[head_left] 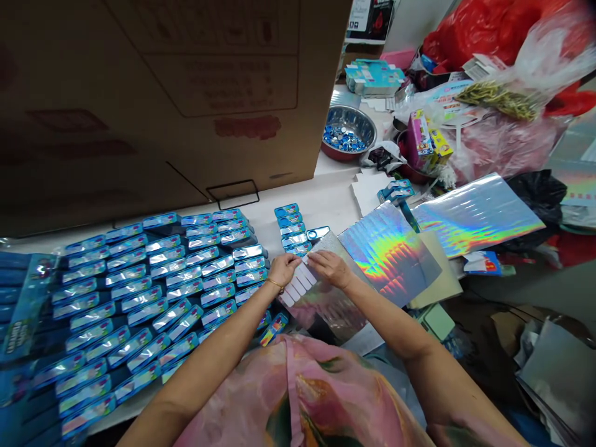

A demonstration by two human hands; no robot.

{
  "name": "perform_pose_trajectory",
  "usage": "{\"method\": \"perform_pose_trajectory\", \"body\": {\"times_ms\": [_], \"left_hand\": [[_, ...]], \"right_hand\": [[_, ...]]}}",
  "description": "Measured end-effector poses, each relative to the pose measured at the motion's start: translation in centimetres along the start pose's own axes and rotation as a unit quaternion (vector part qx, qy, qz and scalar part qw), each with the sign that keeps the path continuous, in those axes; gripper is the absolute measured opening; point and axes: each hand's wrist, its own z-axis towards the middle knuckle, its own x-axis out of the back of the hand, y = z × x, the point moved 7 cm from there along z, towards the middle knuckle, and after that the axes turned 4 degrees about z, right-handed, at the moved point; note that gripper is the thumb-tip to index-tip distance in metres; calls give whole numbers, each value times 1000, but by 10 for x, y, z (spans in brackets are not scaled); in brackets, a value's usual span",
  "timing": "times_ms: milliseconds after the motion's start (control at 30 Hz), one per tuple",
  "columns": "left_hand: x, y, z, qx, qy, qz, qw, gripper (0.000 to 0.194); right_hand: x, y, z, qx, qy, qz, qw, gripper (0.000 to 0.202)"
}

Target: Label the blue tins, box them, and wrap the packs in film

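Observation:
My left hand [282, 270], a bracelet at its wrist, has its fingers pinched at the top edge of a small sheet of white strip-shaped stickers [298, 287]. My right hand [331, 267] pinches the same edge from the other side. Exactly what sits between the fingertips is too small to see. Beneath the stickers lies a shiny silver sheet [333, 310]. Just beyond my hands stands a short column of small blue boxes [289, 221], with one more blue box [318, 233] beside it. A colourful small box [274, 329] lies near my body, left of the silver sheet.
Rows of blue boxes [153, 285] cover the table's left side. A large cardboard carton [177, 105] blocks the back. A metal bowl [350, 127] holds blue and silver pieces. Holographic sheets [391, 248] lie to the right, near plastic bags [503, 136].

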Motion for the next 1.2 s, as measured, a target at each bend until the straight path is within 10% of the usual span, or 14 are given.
{"method": "perform_pose_trajectory", "body": {"times_ms": [233, 433, 700, 867, 1200], "left_hand": [[11, 3, 2, -73, 51, 71, 994, 17], [25, -12, 4, -38, 81, -101, 991, 10], [31, -24, 8, 179, 63, -585, 788, 39], [46, -34, 23, 166, 129, -535, 818, 31], [61, -63, 75, 188, 231, -331, 896, 43]], "right_hand": [[47, 12, 26, -195, 37, 199, 960, 13], [19, 60, 44, -454, 112, 458, 756, 12], [-18, 61, 51, -523, 163, 558, 623, 19], [-32, 70, 56, -531, 212, 515, 638, 23], [-37, 98, 90, -501, 214, 257, 798, 16]]}}
